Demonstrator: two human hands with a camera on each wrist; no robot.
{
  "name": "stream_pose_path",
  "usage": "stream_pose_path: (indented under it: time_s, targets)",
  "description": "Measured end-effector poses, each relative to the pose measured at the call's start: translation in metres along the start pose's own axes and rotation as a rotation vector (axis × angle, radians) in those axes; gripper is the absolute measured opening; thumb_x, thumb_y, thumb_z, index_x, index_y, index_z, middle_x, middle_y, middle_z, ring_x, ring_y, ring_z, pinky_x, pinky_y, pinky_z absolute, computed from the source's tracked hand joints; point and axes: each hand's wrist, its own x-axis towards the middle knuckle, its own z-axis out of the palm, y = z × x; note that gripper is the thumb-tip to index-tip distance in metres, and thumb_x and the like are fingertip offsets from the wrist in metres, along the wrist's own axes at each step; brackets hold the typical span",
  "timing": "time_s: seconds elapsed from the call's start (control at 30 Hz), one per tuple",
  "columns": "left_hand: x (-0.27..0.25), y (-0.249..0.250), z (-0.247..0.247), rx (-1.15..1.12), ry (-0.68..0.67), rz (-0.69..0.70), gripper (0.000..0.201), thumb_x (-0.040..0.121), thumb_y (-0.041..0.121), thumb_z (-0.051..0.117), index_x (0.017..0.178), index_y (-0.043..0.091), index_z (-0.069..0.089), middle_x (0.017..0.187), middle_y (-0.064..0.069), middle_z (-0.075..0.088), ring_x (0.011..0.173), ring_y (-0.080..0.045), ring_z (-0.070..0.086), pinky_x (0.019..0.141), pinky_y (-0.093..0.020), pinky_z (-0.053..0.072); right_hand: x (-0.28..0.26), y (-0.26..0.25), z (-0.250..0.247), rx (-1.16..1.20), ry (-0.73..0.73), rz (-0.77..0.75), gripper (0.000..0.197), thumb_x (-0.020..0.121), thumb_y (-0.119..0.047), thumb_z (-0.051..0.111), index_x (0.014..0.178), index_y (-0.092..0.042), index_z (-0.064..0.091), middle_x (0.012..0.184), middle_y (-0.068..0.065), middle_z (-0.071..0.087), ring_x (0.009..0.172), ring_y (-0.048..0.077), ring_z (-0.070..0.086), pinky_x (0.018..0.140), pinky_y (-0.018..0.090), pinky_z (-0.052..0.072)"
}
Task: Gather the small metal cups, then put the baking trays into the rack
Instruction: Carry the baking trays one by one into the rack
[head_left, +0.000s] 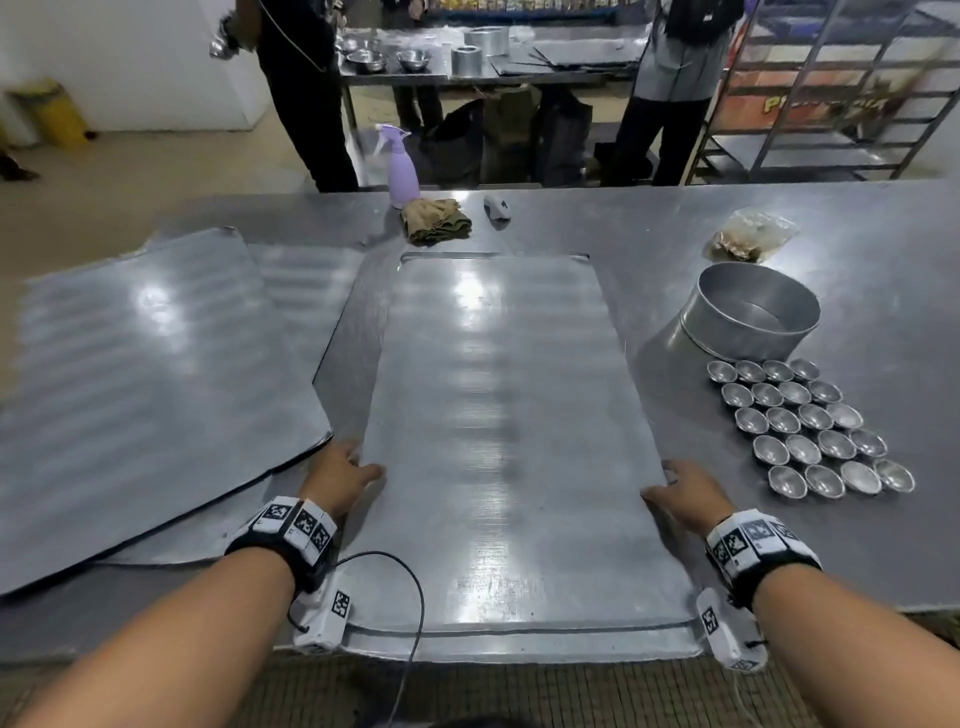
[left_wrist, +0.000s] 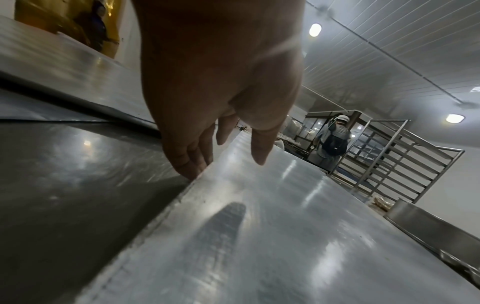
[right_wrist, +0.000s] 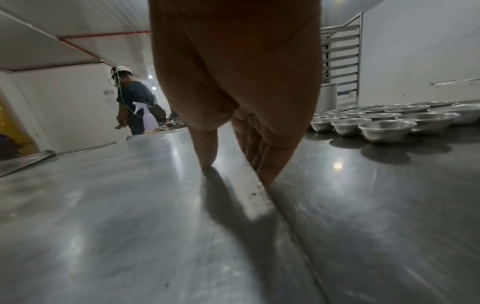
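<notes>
A large flat baking tray (head_left: 493, 415) lies lengthwise in the middle of the steel table (head_left: 857, 249), its near end hanging over the front edge. My left hand (head_left: 343, 475) pinches the tray's left edge (left_wrist: 259, 236), thumb on top and fingers down along the side. My right hand (head_left: 680, 491) holds the right edge the same way, thumb pressed on the tray (right_wrist: 130, 205). Several small metal cups (head_left: 810, 431) sit in tight rows to the right, also seen past the right hand as cups (right_wrist: 384, 129). A second tray (head_left: 145, 389) lies at the left, overlapping another sheet.
A round metal tin (head_left: 753, 312) stands behind the cups. A purple spray bottle (head_left: 402, 169), a cloth (head_left: 436, 221) and a plastic bag (head_left: 753, 236) sit along the far edge. The tray rack (head_left: 841, 88) stands beyond the table at the right. Two people stand behind the table.
</notes>
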Motion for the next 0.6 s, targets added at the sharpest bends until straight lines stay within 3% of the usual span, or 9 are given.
stream_pose_path:
  time_s: [0.07, 0.13, 0.2, 0.27, 0.33, 0.43, 0.6]
  targets:
    - [-0.006, 0.001, 0.005, -0.036, 0.002, -0.019, 0.064, 0.072, 0.031, 0.081, 0.129, 0.012, 0.058, 0.120, -0.007, 0.067, 0.107, -0.027, 0.064, 0.102, -0.047, 0.049, 0.001, 0.003, -0.004, -0.007, -0.003, -0.008, 0.018, 0.079, -0.012, 0.074, 0.092, -0.022, 0.068, 0.100, 0.005, 0.074, 0.098, 0.025, 0.068, 0.084, 0.032, 0.050]
    - [-0.010, 0.006, 0.008, -0.096, 0.040, -0.019, 0.051, 0.082, 0.020, 0.079, 0.127, 0.017, 0.056, 0.107, -0.006, 0.066, 0.097, -0.026, 0.063, 0.096, -0.046, 0.052, 0.004, 0.003, -0.005, -0.057, 0.004, 0.009, 0.013, 0.077, -0.016, 0.075, 0.088, -0.017, 0.067, 0.094, 0.006, 0.072, 0.091, 0.026, 0.067, 0.078, 0.032, 0.049]
    - [-0.012, 0.013, 0.011, -0.176, 0.047, -0.008, 0.053, 0.085, 0.017, 0.077, 0.132, 0.014, 0.055, 0.094, -0.008, 0.066, 0.084, -0.026, 0.064, 0.080, -0.045, 0.055, 0.004, 0.004, -0.003, -0.160, -0.006, 0.028, 0.015, 0.077, -0.019, 0.074, 0.079, -0.016, 0.060, 0.087, 0.006, 0.065, 0.086, 0.027, 0.061, 0.071, 0.030, 0.042]
    - [-0.015, 0.024, 0.014, -0.195, 0.017, 0.010, 0.051, 0.085, 0.020, 0.078, 0.131, 0.015, 0.057, 0.094, -0.008, 0.068, 0.086, -0.027, 0.069, 0.077, -0.044, 0.057, 0.002, 0.002, -0.001, -0.272, -0.007, 0.039, 0.017, 0.076, -0.022, 0.067, 0.073, -0.017, 0.052, 0.088, 0.004, 0.061, 0.089, 0.029, 0.061, 0.070, 0.029, 0.042]
    - [-0.023, 0.034, 0.017, -0.135, -0.022, 0.054, 0.041, 0.088, 0.020, 0.076, 0.125, 0.016, 0.059, 0.093, -0.005, 0.068, 0.086, -0.024, 0.069, 0.080, -0.040, 0.056, -0.003, 0.001, 0.002, -0.339, 0.021, 0.057, 0.011, 0.071, -0.025, 0.062, 0.080, -0.019, 0.059, 0.096, 0.004, 0.066, 0.095, 0.031, 0.063, 0.077, 0.030, 0.049]
    - [-0.037, 0.038, 0.025, 0.088, -0.113, 0.126, 0.044, 0.087, 0.029, 0.076, 0.127, 0.016, 0.063, 0.093, 0.000, 0.071, 0.087, -0.017, 0.070, 0.086, -0.035, 0.054, -0.015, 0.000, 0.011, -0.337, 0.008, 0.018, 0.029, 0.074, -0.030, 0.065, 0.102, -0.026, 0.070, 0.109, 0.005, 0.066, 0.105, 0.031, 0.062, 0.083, 0.034, 0.051]
    - [-0.084, 0.025, 0.042, 0.447, -0.423, 0.209, 0.045, 0.085, 0.048, 0.073, 0.123, 0.027, 0.063, 0.105, 0.008, 0.066, 0.095, -0.009, 0.063, 0.085, -0.023, 0.048, -0.057, -0.005, 0.044, -0.347, -0.011, -0.173, 0.034, 0.088, -0.041, 0.063, 0.119, -0.029, 0.063, 0.119, 0.000, 0.051, 0.107, 0.021, 0.054, 0.090, 0.035, 0.050]
